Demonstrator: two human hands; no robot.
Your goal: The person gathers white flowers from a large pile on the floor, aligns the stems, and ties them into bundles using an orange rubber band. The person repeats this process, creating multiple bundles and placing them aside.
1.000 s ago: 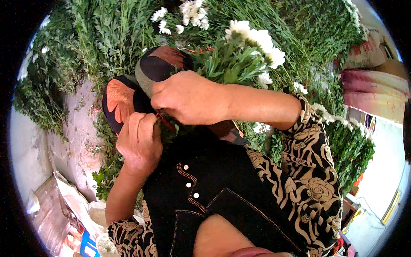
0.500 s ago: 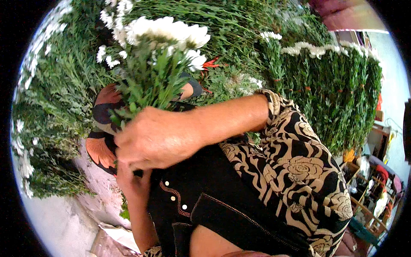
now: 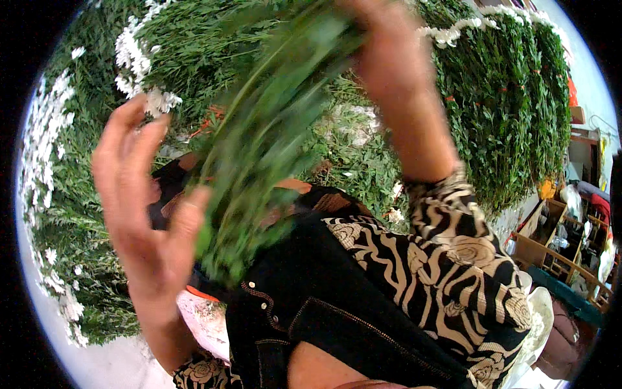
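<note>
A bunch of leafy green flower stems (image 3: 265,136) is raised slantwise before my chest, smeared by motion. My right hand (image 3: 389,52) holds its upper end at the top of the view; the fingers are partly cut off and blurred. No blossoms show on the bunch. My left hand (image 3: 146,214) is to its left, fingers spread and thumb beside the lower leaves; I cannot tell whether the thumb touches them. Beyond the left fingertips are white chrysanthemum heads (image 3: 159,102), and red ties (image 3: 210,120) lie behind the bunch.
Tied chrysanthemum bunches (image 3: 505,104) form a tall stack at right. More white-headed stems (image 3: 61,188) line the left side. Loose leaves (image 3: 350,162) cover the space in front. A wooden shelf (image 3: 564,240) with assorted items stands at lower right.
My hands were together at the lower left, with white blossoms upright above them. They have parted: the right rose to the upper right, the left opened, and the blossoms have left view.
</note>
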